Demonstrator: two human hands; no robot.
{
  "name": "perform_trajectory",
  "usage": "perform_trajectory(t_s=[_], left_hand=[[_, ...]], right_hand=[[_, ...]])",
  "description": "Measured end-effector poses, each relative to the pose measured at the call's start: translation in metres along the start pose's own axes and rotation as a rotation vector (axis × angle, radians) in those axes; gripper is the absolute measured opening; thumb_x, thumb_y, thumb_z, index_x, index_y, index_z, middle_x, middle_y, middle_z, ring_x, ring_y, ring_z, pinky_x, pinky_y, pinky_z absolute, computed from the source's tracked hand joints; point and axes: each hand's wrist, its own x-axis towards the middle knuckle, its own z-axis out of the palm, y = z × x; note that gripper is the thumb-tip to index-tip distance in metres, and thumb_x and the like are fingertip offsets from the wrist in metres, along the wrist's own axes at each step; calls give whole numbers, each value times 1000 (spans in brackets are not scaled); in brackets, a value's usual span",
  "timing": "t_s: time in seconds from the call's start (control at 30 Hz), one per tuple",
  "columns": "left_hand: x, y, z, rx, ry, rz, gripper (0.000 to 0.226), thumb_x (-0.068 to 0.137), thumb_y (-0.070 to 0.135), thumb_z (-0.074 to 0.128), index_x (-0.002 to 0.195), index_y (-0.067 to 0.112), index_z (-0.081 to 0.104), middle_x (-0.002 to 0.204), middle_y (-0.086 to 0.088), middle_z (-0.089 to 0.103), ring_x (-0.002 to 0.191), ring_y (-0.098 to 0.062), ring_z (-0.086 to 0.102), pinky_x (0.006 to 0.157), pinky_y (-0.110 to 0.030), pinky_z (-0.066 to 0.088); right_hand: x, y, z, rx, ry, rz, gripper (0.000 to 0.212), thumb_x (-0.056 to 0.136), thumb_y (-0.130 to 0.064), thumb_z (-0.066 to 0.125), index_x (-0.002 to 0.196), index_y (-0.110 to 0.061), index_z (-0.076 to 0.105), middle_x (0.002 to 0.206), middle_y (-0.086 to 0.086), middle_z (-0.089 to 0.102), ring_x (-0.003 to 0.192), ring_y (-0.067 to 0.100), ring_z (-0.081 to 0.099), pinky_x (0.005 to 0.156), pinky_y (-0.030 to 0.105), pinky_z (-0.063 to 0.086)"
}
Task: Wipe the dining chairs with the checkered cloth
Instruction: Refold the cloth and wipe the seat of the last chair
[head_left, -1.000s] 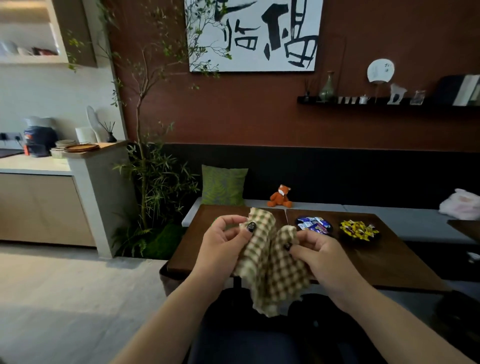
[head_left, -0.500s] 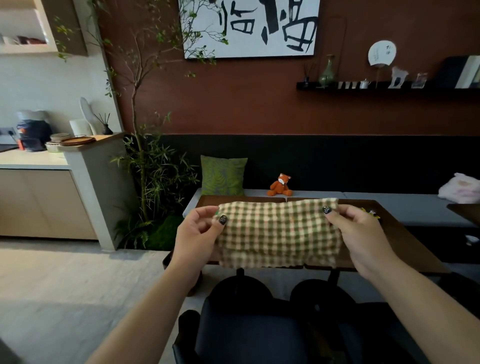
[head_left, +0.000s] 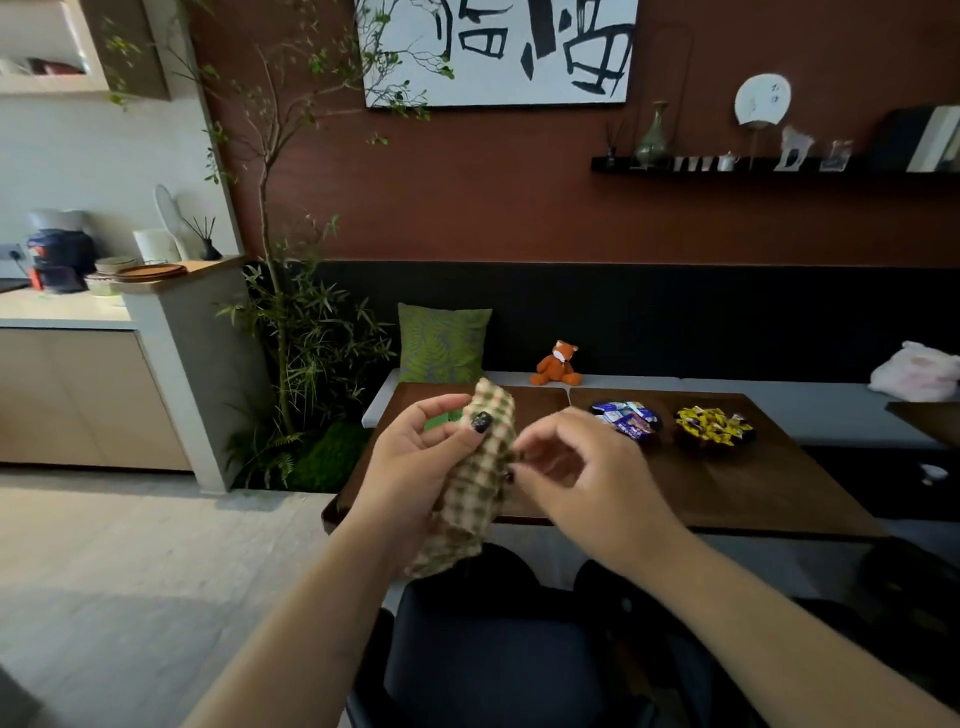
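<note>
Overhead, brush-lettered wall art (head_left: 498, 49) unreadable; both hands, left (head_left: 415, 467) and right (head_left: 582, 483), pinch the checkered cloth (head_left: 478, 478).

The checkered cloth (head_left: 480, 478), green-and-cream gingham, hangs bunched into a narrow vertical fold, its top corner sticking up and its lower end drooping just above the dining chair (head_left: 498, 654). That chair is dark, with a rounded backrest, and stands pushed up to the near edge of the table (head_left: 727, 493).

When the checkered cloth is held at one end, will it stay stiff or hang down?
Probably floppy: the checkered cloth hangs in folds below the left hand. Likely light, since thumb and fingers alone carry it. It bunches easily, as the crumpled top suggests.
</note>
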Motion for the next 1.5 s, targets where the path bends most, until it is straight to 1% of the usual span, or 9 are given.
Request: perform_trajectory(t_s=[0.2, 0.37, 0.57, 0.77, 0.93, 1.03, 1.2, 1.37, 1.5], left_hand=[[-15, 0, 2, -247, -211, -78, 50, 85, 23, 66, 130, 5, 54, 120, -21, 65, 105, -32, 66, 81, -36, 58], [-23, -10, -5, -92, -328, -45, 64, 79, -11, 58, 137, 12, 44, 125, -16, 64, 111, -26, 64, 83, -31, 56], [-22, -18, -5, 90, -76, -42, 45, 89, -8, 59, 126, 18, 53, 101, -11, 74, 90, -22, 72, 66, -28, 57], [-12, -13, -15, 90, 190, -48, 28, 83, 5, 72, 109, 9, 63, 88, -9, 76, 75, -19, 73, 56, -25, 56], [-6, -8, -12, 0, 234, -63, 31, 83, 9, 72, 111, 14, 61, 95, -7, 75, 84, -22, 73, 68, -36, 57], [-8, -8, -4, -27, 153, -52, 30, 86, 4, 66, 115, 11, 58, 96, -9, 75, 80, -19, 72, 67, -36, 58], [-17, -11, 5, -31, 32, 4, 34, 78, 11, 69, 109, 5, 58, 93, -12, 75, 78, -19, 71, 64, -30, 59], [-21, -12, 17, 16, 45, -2, 34, 62, 24, 79, 90, 9, 70, 90, -16, 74, 76, -22, 72, 63, -31, 60], [-23, -11, 28, 20, -6, -17, 26, 62, 25, 79, 84, 13, 77, 86, -16, 74, 71, -19, 71, 57, -26, 56]], right_hand=[[0, -2, 26, 70, 109, 176, 21, 70, -23, 81, 84, -23, 65, 80, -10, 62, 72, 4, 61, 64, 16, 51], [2, 7, 25, -24, 74, 278, 12, 80, -19, 71, 75, -29, 66, 71, -14, 64, 70, -1, 60, 61, 10, 44], [2, 16, 18, 202, 77, 470, 6, 86, -16, 64, 81, -21, 62, 75, -2, 68, 73, 13, 66, 68, 35, 56], [-4, 23, -13, 332, -17, 434, 35, 87, -9, 58, 106, -39, 61, 55, -1, 55, 49, 11, 46, 47, 19, 40], [-9, 17, -35, 254, -232, 414, 29, 88, 0, 53, 91, -23, 70, 89, -1, 74, 88, 21, 68, 87, 35, 55], [-13, 13, -44, 94, -351, 338, 23, 89, -11, 59, 95, -33, 58, 93, -12, 73, 87, 35, 67, 85, 53, 52], [-15, -4, -53, -27, -335, 158, 20, 88, -16, 65, 83, -32, 55, 77, -11, 72, 63, 3, 69, 64, 30, 56], [-6, -15, -56, -231, -174, -119, 14, 74, -19, 79, 74, -20, 65, 79, -10, 54, 77, 8, 54, 66, 14, 42], [0, -16, -59, 110, -226, 6, 14, 78, -11, 75, 78, -16, 62, 78, -8, 63, 74, 5, 61, 69, 16, 46]])
